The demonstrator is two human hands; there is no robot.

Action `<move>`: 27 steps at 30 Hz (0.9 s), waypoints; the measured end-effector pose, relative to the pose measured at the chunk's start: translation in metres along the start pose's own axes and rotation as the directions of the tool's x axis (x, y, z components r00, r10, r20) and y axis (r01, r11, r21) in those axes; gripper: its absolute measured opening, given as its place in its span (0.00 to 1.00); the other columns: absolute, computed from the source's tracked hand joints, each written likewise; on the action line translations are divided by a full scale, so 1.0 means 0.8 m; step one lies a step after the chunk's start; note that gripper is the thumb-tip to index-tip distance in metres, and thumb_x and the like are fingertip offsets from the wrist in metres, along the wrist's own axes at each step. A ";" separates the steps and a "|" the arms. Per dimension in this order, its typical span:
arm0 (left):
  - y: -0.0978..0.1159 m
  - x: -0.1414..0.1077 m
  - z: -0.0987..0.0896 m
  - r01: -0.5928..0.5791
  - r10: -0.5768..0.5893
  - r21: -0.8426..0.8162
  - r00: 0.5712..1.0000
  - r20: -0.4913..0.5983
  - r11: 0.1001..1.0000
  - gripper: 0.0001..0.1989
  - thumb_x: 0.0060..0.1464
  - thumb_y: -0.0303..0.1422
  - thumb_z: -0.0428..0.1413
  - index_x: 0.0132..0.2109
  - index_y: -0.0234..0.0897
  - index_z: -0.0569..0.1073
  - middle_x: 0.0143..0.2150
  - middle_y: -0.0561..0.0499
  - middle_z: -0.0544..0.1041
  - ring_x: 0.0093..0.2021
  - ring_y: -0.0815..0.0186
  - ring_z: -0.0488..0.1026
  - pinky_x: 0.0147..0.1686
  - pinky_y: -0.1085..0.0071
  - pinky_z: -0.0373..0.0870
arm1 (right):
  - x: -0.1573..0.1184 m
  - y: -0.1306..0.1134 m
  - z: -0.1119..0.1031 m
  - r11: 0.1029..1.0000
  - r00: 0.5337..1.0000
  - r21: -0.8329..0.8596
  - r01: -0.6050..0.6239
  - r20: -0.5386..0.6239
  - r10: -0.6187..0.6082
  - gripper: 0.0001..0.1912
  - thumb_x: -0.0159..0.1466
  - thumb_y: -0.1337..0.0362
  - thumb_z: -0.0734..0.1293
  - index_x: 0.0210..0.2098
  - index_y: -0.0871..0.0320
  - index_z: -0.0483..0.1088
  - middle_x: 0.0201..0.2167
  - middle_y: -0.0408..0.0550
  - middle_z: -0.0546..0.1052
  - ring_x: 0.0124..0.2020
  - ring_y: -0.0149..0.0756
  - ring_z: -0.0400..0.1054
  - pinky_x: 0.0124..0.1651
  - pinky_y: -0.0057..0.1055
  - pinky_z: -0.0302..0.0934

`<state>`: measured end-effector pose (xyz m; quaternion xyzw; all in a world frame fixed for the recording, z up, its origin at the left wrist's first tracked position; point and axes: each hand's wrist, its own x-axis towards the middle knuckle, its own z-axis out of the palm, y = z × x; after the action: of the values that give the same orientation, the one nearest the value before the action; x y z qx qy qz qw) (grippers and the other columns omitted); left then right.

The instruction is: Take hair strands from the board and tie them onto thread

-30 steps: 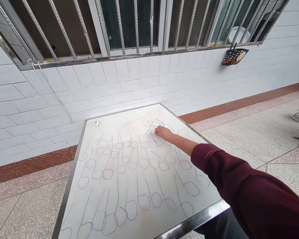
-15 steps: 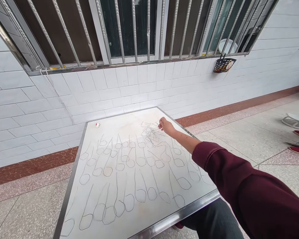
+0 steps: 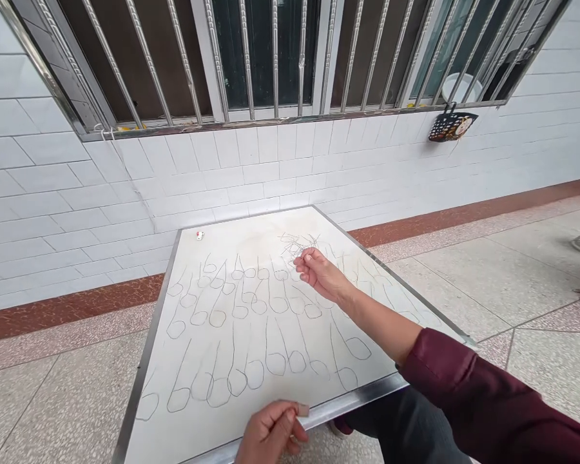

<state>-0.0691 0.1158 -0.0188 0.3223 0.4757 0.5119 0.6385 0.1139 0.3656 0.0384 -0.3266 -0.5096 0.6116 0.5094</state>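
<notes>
My right hand [image 3: 318, 274] is over the white tabletop [image 3: 241, 241], at the near side of a tangled pile of thin dark strands [image 3: 292, 243]. Its thumb and fingertips are pinched together; whatever they hold is too fine to make out. At the table's near edge, my left hand [image 3: 273, 435] is closed, gripping a small flat pinkish-brown piece [image 3: 303, 410] between thumb and fingers. Rows of thin strands with looped ends [image 3: 254, 374] cover much of the tabletop, each a round loop with a long tail pointing away from me.
A metal rim [image 3: 367, 392] borders the table. Near its far left corner lies a tiny white and red object [image 3: 200, 236]. Behind stands a white tiled wall [image 3: 270, 161] with a barred window, where a black basket [image 3: 452, 125] hangs. My knee [image 3: 410, 422] is under the near edge.
My right hand has come back toward me from the far right of the strand pile. My left hand has entered at the bottom with the small flat piece. The view has shifted slightly.
</notes>
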 end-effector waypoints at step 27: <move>0.044 -0.040 0.000 -0.256 0.075 -0.378 0.898 -0.433 0.889 0.23 0.35 0.41 0.74 0.38 0.31 0.81 0.31 0.48 0.80 0.30 0.70 0.73 0.33 0.76 0.72 | -0.245 0.053 0.107 0.999 0.946 -0.021 -0.042 0.320 0.047 0.10 0.67 0.54 0.67 0.43 0.53 0.73 0.31 0.43 0.74 0.35 0.33 0.69 0.44 0.34 0.62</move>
<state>-0.0822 0.0941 0.0215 0.1017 0.4445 0.7126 0.5331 0.0757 0.1547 -0.0026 -0.2381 -0.5823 0.6643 0.4037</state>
